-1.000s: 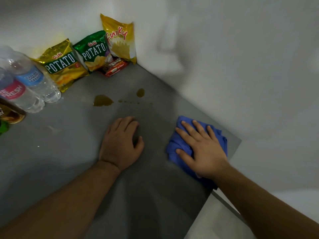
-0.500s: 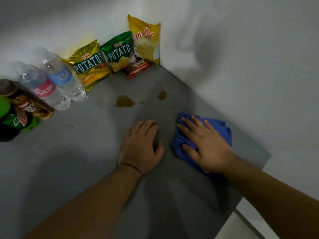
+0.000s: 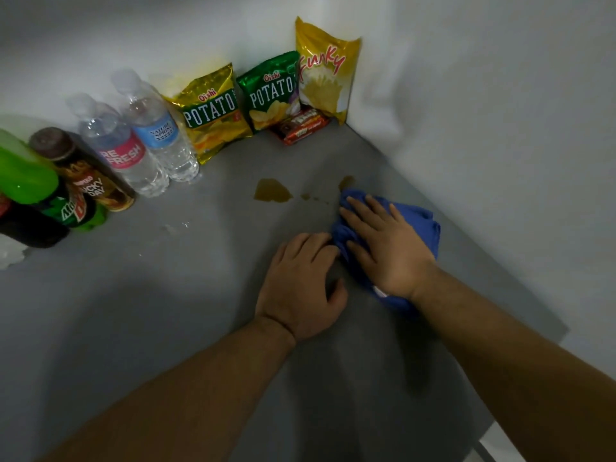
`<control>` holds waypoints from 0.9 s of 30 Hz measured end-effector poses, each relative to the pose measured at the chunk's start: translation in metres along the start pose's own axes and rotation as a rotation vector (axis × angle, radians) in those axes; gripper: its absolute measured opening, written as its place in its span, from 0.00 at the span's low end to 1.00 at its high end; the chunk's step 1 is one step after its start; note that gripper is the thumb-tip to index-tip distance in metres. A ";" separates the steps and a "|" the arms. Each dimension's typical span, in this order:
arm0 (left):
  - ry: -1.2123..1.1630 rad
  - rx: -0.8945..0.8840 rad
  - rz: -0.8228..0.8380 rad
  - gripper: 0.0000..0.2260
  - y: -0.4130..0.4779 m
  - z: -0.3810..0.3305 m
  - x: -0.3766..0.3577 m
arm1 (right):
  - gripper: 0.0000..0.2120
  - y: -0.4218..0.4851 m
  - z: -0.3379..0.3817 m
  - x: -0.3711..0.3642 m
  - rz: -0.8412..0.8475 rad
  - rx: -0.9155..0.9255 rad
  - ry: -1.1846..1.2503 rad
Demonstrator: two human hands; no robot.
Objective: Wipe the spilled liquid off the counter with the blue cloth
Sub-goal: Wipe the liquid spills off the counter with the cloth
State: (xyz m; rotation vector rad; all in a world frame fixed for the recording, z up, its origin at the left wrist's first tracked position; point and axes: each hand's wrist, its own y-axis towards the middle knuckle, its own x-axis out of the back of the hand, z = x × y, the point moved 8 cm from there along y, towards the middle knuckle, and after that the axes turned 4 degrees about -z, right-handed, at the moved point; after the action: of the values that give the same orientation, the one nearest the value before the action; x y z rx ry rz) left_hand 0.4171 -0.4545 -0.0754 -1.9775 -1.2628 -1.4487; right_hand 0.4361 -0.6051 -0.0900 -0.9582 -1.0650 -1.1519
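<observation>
Wiping stroke at its start: the right hand (image 3: 386, 251) presses flat, fingers spread, on the bunched blue cloth (image 3: 425, 225), which lies on the counter (image 3: 160, 315) near the right wall, its front edge touching the smaller brown spot (image 3: 346, 181). The left hand (image 3: 300, 288) rests beside it, holding nothing. The next move likely calls for a push leftward to the larger puddle (image 3: 271, 191). The hand hides much of the cloth, and how far the spot runs beneath is unclear.

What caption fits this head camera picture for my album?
Right hand presses the blue cloth at the edge of brown spills on the grey counter; left hand rests beside it.
</observation>
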 end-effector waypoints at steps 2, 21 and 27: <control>-0.055 0.008 -0.011 0.19 0.000 0.003 0.003 | 0.31 -0.012 -0.004 0.005 0.024 0.074 0.054; 0.070 0.136 -0.106 0.19 -0.013 0.127 0.061 | 0.28 0.004 -0.010 0.010 -0.004 0.154 0.066; 0.101 0.185 -0.068 0.21 -0.014 0.129 0.060 | 0.29 0.063 -0.033 0.013 -0.058 -0.162 0.000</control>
State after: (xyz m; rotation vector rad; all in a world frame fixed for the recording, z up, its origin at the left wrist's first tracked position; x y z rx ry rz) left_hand 0.4807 -0.3268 -0.0753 -1.7356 -1.3783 -1.3901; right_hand 0.5041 -0.6296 -0.0882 -1.0595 -1.0168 -1.3008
